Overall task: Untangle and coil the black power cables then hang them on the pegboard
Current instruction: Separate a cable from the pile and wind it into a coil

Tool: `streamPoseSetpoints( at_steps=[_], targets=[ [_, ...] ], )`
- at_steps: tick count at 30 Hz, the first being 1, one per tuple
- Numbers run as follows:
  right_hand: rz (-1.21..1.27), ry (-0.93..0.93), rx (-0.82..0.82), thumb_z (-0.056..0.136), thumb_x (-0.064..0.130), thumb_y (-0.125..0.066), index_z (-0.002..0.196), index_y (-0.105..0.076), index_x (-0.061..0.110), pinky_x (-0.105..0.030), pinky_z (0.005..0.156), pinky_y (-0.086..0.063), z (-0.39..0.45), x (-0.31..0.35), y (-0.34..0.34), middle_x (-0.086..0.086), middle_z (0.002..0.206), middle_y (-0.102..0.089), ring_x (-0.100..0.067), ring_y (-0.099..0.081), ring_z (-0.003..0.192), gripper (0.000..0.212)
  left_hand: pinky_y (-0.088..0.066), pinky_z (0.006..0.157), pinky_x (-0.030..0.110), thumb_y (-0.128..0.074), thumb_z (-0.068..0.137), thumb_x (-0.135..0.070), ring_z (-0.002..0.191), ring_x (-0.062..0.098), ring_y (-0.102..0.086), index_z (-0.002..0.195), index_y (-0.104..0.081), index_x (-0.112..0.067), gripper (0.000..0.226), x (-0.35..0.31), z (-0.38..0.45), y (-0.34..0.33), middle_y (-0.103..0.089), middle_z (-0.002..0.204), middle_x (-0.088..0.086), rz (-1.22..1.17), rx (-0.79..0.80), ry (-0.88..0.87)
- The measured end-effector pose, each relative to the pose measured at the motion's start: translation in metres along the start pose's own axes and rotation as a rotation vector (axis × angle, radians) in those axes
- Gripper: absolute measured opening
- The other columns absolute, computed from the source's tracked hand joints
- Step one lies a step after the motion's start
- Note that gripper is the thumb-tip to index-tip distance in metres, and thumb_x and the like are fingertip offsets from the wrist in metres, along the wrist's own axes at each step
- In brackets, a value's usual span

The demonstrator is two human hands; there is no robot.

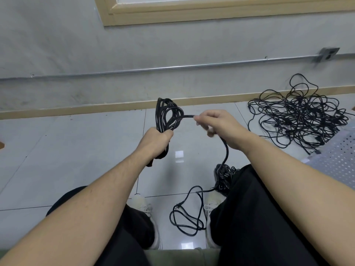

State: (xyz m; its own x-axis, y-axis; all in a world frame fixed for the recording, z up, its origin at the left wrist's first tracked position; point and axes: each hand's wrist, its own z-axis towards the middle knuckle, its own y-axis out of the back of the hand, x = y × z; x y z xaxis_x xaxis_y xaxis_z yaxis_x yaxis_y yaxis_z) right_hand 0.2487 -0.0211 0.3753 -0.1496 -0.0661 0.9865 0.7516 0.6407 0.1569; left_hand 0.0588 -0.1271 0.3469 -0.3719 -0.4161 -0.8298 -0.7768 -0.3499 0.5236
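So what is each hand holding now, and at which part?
The left hand grips the coiled black cable around the middle of its loops. The right hand pinches the loose strand that leads out of the coil.

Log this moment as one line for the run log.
left hand: grips coiled cable | right hand: pinches loose strand | tangled pile: on floor, untouched

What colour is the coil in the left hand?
Black, seen in the head view: coil, left hand.
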Motion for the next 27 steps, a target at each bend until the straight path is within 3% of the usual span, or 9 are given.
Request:
streamPoseSetpoints(
  at_steps=[2, 5, 8, 11, 14, 18, 24, 26, 27],
  targets=[
    [0.067, 0.065, -0.135, 0.091, 0.022, -0.074, 0.069, -0.071, 0.02, -0.025, 0.081, -0.042, 0.004, 0.002, -0.005, 0.01, 0.096, -0.067, -0.007, -0.058, 0.087, 0.022, -0.041, 0.067, 0.032, -0.058, 0.089, -0.032, 0.065, 0.021, -0.051, 0.073, -0.063, -0.012, 0.026, -0.001, -0.004, -0.004, -0.055, 0.065, 0.001, -0.029, 0.097, -0.049],
    [0.071, 0.114, -0.248, 0.087, 0.03, -0.079, 0.074, -0.077, 0.028, -0.023, 0.101, -0.039, 0.009, 0.003, -0.009, 0.017, 0.136, -0.056, 0.008, -0.054, 0.121, 0.013, -0.045, 0.072, 0.034, -0.057, 0.081, -0.042, 0.067, 0.021, -0.054, 0.063, -0.063, -0.017, 0.031, -0.004, -0.011, -0.01, -0.06, 0.071, 0.012, -0.096, 0.236, -0.137],
    [0.098, 0.125, -0.313, 0.08, 0.033, -0.085, 0.078, -0.069, 0.029, -0.026, 0.1, -0.045, 0.011, 0.002, -0.012, 0.011, 0.144, -0.053, 0.006, -0.06, 0.116, 0.017, -0.046, 0.067, 0.024, -0.055, 0.084, -0.035, 0.069, 0.022, -0.05, 0.08, -0.059, 0.006, 0.042, -0.007, -0.02, -0.016, -0.048, 0.071, 0.017, -0.164, 0.345, -0.227],
    [0.182, 0.05, -0.335, 0.065, 0.048, -0.091, 0.095, -0.05, 0.04, -0.051, 0.094, -0.055, 0.013, 0.0, -0.016, -0.003, 0.129, -0.064, -0.024, -0.07, 0.11, 0.051, -0.044, 0.07, 0.013, -0.052, 0.086, -0.028, 0.069, 0.018, -0.051, 0.075, -0.048, 0.014, 0.043, -0.012, -0.027, -0.021, -0.043, 0.068, 0.015, -0.193, 0.37, -0.316],
    [0.308, -0.104, -0.227, 0.075, 0.042, -0.088, 0.123, -0.038, 0.032, -0.049, 0.086, -0.062, 0.014, -0.002, -0.014, -0.012, 0.107, -0.075, -0.032, -0.075, 0.094, 0.07, -0.045, 0.077, 0.017, -0.052, 0.086, -0.026, 0.063, 0.016, -0.047, 0.071, -0.046, 0.012, 0.042, -0.013, -0.028, -0.02, -0.042, 0.065, 0.012, -0.209, 0.384, -0.34],
    [0.503, -0.161, -0.157, 0.085, 0.024, -0.083, 0.129, -0.043, 0.015, -0.046, 0.08, -0.062, 0.011, 0.003, -0.018, -0.007, 0.071, -0.066, -0.022, -0.069, 0.07, 0.06, -0.044, 0.067, 0.031, -0.053, 0.087, -0.03, 0.063, 0.019, -0.048, 0.066, -0.05, -0.002, 0.035, -0.007, -0.029, -0.022, -0.049, 0.071, 0.019, -0.204, 0.38, -0.331],
    [0.727, -0.1, -0.162, 0.088, 0.008, -0.076, 0.126, -0.054, 0.022, -0.024, 0.047, -0.041, 0.014, 0.005, -0.024, 0.002, 0.06, -0.048, -0.011, -0.04, 0.048, 0.046, -0.032, 0.058, 0.035, -0.052, 0.088, -0.029, 0.056, 0.022, -0.04, 0.06, -0.043, -0.004, 0.039, -0.007, -0.033, -0.038, -0.04, 0.059, 0.012, -0.33, 0.487, -0.261],
    [0.787, -0.091, -0.161, 0.09, 0.005, -0.072, 0.123, -0.058, 0.024, -0.019, 0.042, -0.033, 0.015, 0.005, -0.025, 0.005, 0.06, -0.049, -0.008, -0.036, 0.046, 0.04, -0.04, 0.063, 0.032, -0.051, 0.087, -0.029, 0.065, 0.02, -0.059, 0.061, -0.044, -0.009, 0.033, -0.008, -0.034, -0.038, -0.056, 0.066, 0.012, -0.451, 0.588, -0.172],
    [0.814, -0.09, -0.155, 0.092, 0.004, -0.07, 0.122, -0.06, 0.025, -0.018, 0.041, -0.032, 0.016, 0.006, -0.026, 0.005, 0.061, -0.048, -0.007, -0.034, 0.045, 0.038, -0.049, 0.075, 0.03, -0.05, 0.087, -0.027, 0.083, 0.02, -0.069, 0.065, -0.045, -0.009, 0.029, -0.008, -0.033, -0.038, -0.066, 0.077, 0.012, -0.512, 0.639, -0.138]
  ],
)
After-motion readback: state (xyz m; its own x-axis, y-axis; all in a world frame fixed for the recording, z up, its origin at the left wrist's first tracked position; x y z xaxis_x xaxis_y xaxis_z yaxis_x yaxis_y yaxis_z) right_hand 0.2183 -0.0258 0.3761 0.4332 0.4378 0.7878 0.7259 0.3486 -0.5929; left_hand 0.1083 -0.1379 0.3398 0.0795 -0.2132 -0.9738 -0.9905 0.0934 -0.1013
